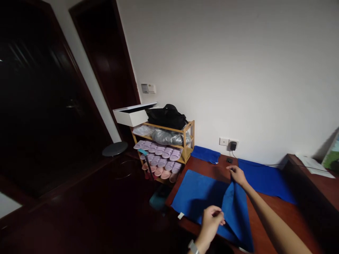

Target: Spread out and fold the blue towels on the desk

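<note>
A blue cloth (196,188) lies spread on the reddish-brown table, its right part lifted into a fold between my hands. My left hand (212,218), with a watch at the wrist, pinches the near end of the raised fold. The far end of that fold is held by my right hand (237,175), its fingers pressed together. A white tag (180,215) sticks out at the cloth's near left corner. Farther back are a small folded blue cloth (205,154) and, on the right, another flat blue cloth (265,179).
A wooden rack (188,155) with rows of slippers, a black bag (168,117) and a white box (131,118) stands left of the table (283,213). A black plug (233,145) sits in the wall socket. There is a round stool (114,149) near the door.
</note>
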